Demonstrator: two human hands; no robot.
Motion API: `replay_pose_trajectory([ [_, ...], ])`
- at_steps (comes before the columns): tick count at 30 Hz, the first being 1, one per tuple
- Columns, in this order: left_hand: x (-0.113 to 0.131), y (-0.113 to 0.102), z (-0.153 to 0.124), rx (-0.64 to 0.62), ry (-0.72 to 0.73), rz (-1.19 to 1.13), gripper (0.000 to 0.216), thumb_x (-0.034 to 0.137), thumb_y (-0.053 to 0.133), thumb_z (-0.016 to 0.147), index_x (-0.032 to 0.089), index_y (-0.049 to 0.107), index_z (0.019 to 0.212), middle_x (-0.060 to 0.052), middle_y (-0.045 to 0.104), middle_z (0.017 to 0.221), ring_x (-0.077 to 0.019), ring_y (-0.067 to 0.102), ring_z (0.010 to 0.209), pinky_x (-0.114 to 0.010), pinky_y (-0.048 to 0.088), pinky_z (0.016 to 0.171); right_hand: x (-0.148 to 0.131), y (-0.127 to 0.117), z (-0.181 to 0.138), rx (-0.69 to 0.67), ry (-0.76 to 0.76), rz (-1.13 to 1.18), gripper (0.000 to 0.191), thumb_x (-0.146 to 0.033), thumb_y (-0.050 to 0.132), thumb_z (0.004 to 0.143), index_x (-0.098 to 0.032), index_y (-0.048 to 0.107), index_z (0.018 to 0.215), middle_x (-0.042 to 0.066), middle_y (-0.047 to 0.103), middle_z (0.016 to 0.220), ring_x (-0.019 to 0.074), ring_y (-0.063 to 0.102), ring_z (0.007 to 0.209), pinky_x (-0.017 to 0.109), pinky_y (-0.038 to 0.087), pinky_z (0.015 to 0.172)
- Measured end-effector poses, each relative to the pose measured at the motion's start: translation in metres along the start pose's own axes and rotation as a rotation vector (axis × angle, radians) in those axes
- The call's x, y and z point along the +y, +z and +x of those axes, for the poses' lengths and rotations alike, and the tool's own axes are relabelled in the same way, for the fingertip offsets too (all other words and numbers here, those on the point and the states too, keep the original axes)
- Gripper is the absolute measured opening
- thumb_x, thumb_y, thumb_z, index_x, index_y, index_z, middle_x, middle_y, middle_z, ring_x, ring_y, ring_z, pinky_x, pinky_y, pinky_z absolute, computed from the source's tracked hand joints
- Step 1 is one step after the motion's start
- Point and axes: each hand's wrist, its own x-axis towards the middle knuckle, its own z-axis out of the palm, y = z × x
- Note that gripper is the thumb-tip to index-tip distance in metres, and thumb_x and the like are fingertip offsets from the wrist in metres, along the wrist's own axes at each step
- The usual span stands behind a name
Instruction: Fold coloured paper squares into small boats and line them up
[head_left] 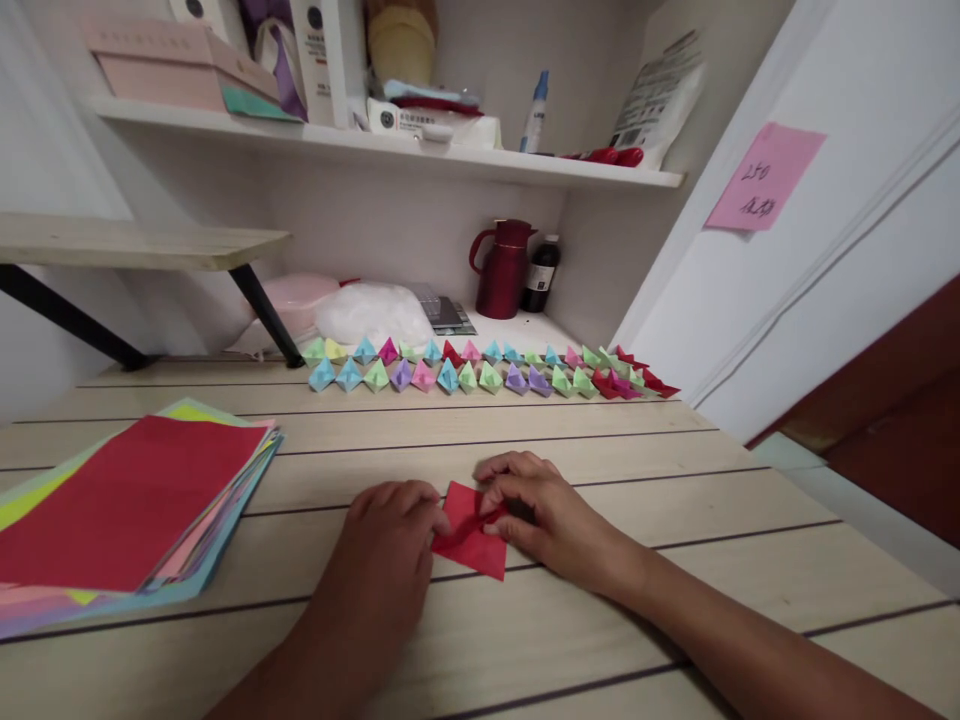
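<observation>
A small folded square of red paper (470, 548) lies on the slatted wooden table, turned so that a corner points away from me. My left hand (394, 525) is curled at its left edge, thumb and fingertips gripping the paper there. On the opposite side, the thumb and forefinger of my right hand (551, 510) close on a raised part of the red paper near its right corner. Its other fingers are bent above the table. The fingers partly cover the left and right corners, so I cannot make out all the folds.
To the left lies a stack of coloured paper (142, 500), red on top. Two rows of small folded paper boats (491, 377) run along the table's back. Behind them stand a dark red jug (504, 270) and a dark bottle (541, 274). A raised wooden shelf (142, 245) overhangs the left back.
</observation>
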Motion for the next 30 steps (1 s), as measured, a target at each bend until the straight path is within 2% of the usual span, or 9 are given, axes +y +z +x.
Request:
replay_pose_trajectory([
  [3,-0.01,0.004,0.0,0.039,-0.066,-0.042,0.031,0.008,0.038,0.082,0.023,0.065,0.082,-0.004,0.062,0.12,-0.024,0.05,0.118,-0.049,0.037,0.1,0.002,0.001,0.001,0.018,0.011,-0.014,0.009,-0.018,0.067,0.082,-0.024,0.064,0.087,0.005,0.06,0.119,0.0243,0.053,0.113,0.042,0.038,0.096],
  [8,-0.01,0.005,-0.001,0.046,-0.103,-0.095,0.027,0.039,0.045,0.09,0.026,0.068,0.084,-0.005,0.059,0.126,-0.0279,0.046,0.124,-0.053,0.033,0.104,0.003,0.002,0.002,0.053,0.034,-0.072,0.004,-0.025,0.066,0.085,-0.024,0.063,0.087,0.007,0.06,0.119,0.0255,0.054,0.111,0.043,0.039,0.093],
  [10,-0.008,0.006,0.0,0.051,-0.107,-0.088,0.028,0.044,0.047,0.089,0.026,0.068,0.083,-0.005,0.06,0.127,-0.0282,0.046,0.124,-0.054,0.032,0.104,0.004,0.003,0.003,0.08,0.038,-0.105,0.004,-0.026,0.065,0.085,-0.024,0.064,0.088,0.007,0.06,0.119,0.0254,0.054,0.11,0.043,0.038,0.093],
  [16,-0.003,0.012,0.012,0.094,-0.187,0.026,0.015,0.028,0.058,0.082,0.022,0.066,0.071,-0.005,0.063,0.125,-0.0278,0.052,0.117,-0.052,0.033,0.101,0.003,0.004,0.006,0.118,0.076,-0.162,0.007,-0.025,0.066,0.084,-0.021,0.063,0.079,0.005,0.064,0.108,0.0233,0.056,0.1,0.04,0.038,0.088],
  [23,0.003,0.009,0.014,0.086,-0.174,0.075,0.013,0.024,0.059,0.081,0.021,0.06,0.068,-0.005,0.064,0.123,-0.0269,0.055,0.115,-0.049,0.037,0.097,0.003,0.004,0.009,0.133,0.097,-0.256,0.011,-0.027,0.067,0.083,-0.021,0.061,0.077,0.005,0.062,0.099,0.0229,0.054,0.095,0.038,0.037,0.082],
  [28,0.0,0.01,0.011,0.105,-0.182,0.117,0.005,0.025,0.059,0.081,0.02,0.06,0.081,-0.009,0.063,0.122,-0.0284,0.054,0.117,-0.049,0.038,0.098,0.004,0.007,0.01,0.129,0.112,-0.351,0.013,-0.03,0.066,0.083,-0.022,0.057,0.085,0.005,0.061,0.097,0.0238,0.053,0.093,0.037,0.037,0.078],
  [30,-0.004,0.013,0.01,0.132,-0.163,0.133,0.017,0.025,0.06,0.08,0.02,0.061,0.096,-0.012,0.06,0.127,-0.029,0.053,0.12,-0.049,0.04,0.097,0.005,0.008,0.01,0.137,0.11,-0.344,0.015,-0.029,0.068,0.081,-0.023,0.057,0.089,0.004,0.061,0.098,0.0234,0.053,0.092,0.037,0.037,0.078],
])
